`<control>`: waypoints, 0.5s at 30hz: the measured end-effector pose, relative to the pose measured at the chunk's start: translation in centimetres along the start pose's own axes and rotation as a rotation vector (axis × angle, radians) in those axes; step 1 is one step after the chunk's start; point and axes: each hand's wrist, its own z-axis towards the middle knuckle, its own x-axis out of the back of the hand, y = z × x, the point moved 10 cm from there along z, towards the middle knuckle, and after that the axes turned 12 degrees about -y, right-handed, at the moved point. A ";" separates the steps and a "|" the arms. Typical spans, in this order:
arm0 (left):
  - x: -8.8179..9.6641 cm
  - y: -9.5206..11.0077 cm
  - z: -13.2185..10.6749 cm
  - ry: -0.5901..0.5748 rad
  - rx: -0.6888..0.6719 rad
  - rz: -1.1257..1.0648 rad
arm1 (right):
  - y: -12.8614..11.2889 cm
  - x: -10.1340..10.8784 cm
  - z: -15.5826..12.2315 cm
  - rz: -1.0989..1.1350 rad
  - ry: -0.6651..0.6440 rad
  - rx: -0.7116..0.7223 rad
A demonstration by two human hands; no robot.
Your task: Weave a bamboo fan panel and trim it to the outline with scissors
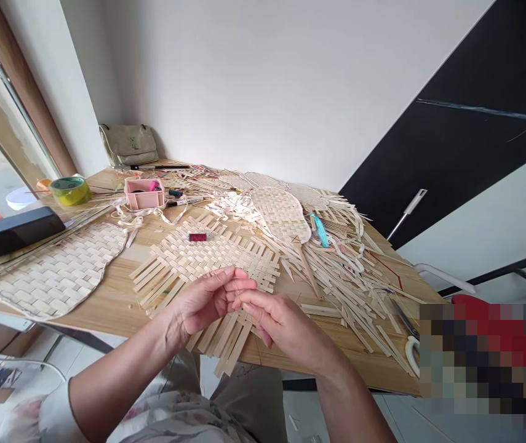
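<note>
My left hand (211, 298) and my right hand (278, 317) meet above the front of a flat woven mat (216, 258) of pale strips with loose ends. The fingertips of both hands are pinched together. A very thin dark thread (259, 351) seems to hang below my right hand. Whatever lies between my left fingers is too small to make out. On the mat, beyond my hands, lies a spool of dark red thread (197, 237).
A woven fan (277, 212) with a wooden handle lies beyond, over many loose strips (336, 289). To the left are an edged woven panel (59, 271), a dark box-shaped device (16, 231), tape (71, 191) and a pink basket (144, 198). Scissors (411, 351) lie at the right edge.
</note>
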 end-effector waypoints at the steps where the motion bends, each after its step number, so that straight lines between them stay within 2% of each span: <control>1: 0.0 -0.1 0.0 -0.010 -0.001 -0.024 | 0.6 -0.2 0.0 0.095 -0.018 0.000; 4: -0.1 0.0 0.0 -0.031 -0.027 -0.049 | 1.7 -0.6 -0.2 0.358 -0.051 0.029; 7: 0.0 0.3 -0.1 -0.040 -0.047 -0.023 | 2.2 -0.2 -0.4 0.509 -0.015 0.057; 11: 0.5 0.0 -0.4 -0.010 -0.009 0.030 | 2.5 0.6 -0.8 0.613 0.046 0.068; 15: 0.2 -1.4 -0.5 -0.038 0.087 0.057 | 2.6 1.3 -1.3 0.597 0.070 0.048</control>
